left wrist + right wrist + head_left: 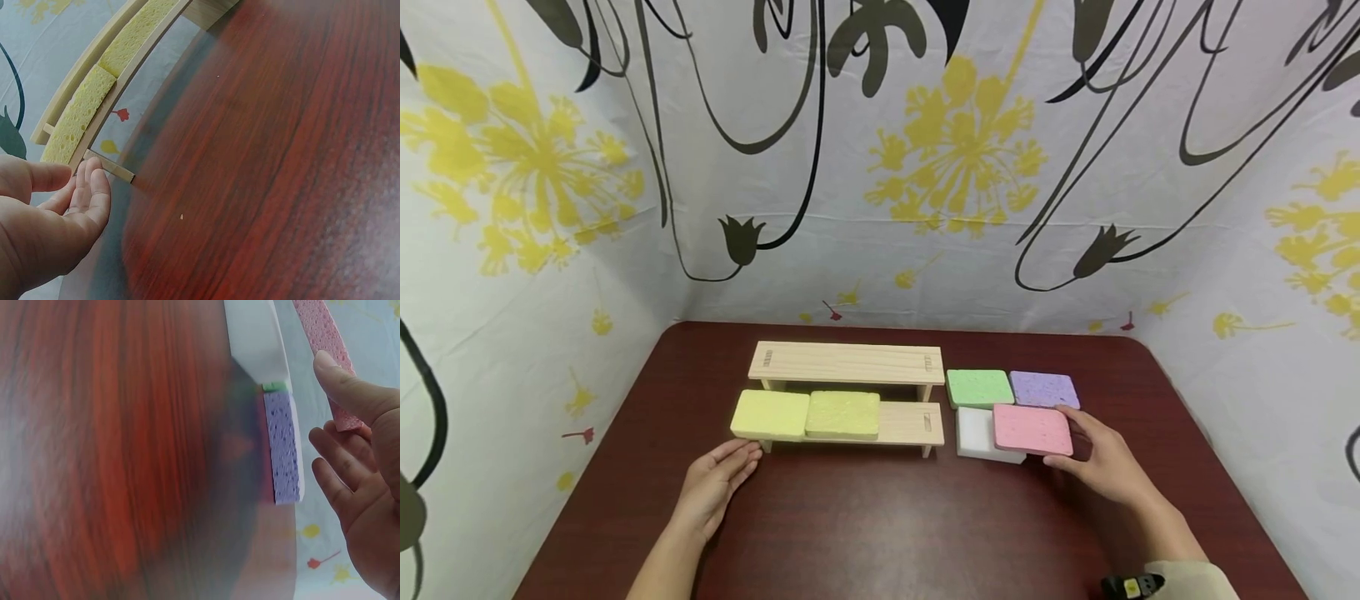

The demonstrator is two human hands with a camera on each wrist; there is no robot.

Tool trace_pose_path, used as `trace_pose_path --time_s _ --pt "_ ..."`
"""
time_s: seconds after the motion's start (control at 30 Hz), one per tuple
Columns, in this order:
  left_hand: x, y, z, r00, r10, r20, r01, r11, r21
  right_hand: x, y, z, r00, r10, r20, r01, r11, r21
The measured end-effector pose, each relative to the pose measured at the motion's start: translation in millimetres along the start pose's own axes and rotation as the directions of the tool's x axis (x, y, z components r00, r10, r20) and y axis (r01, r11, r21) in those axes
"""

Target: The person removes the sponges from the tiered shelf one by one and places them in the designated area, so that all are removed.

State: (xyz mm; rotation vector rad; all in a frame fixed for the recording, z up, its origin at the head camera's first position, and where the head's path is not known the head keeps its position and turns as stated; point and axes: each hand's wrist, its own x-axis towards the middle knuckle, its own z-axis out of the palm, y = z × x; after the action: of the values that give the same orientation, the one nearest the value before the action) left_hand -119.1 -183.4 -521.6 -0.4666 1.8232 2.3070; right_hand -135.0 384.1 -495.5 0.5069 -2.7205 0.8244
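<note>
My right hand pinches a pink sponge at its right edge, thumb against one side and fingers on the other. In the right wrist view the pink sponge is held apart from the white sponge; the head view shows it overlapping that white block. My left hand is at the left end of the lower wooden shelf, fingers loosely extended beside its corner. Two yellow sponges lie side by side on this shelf; in the left wrist view my thumb is near the closer one's end.
Behind stands a higher wooden shelf with a bare top. Right of the shelves, a green sponge and a purple sponge lie on the dark red table. Patterned cloth hangs around the table's back and sides.
</note>
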Motion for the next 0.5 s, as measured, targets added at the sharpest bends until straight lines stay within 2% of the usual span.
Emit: trace_pose_path --time_s 0.2,0.5 --pt "-1.0 0.7 0.2 1.000 0.006 -0.005 -0.006 1.000 -0.019 -8 10 -10 0.999 0.035 0.000 -0.035 0.999 -0.003" --pt "-1.7 2.6 -0.2 1.000 0.005 -0.009 -0.005 0.999 -0.035 -16 26 -31 1.000 0.026 -0.004 -0.026 1.000 0.004"
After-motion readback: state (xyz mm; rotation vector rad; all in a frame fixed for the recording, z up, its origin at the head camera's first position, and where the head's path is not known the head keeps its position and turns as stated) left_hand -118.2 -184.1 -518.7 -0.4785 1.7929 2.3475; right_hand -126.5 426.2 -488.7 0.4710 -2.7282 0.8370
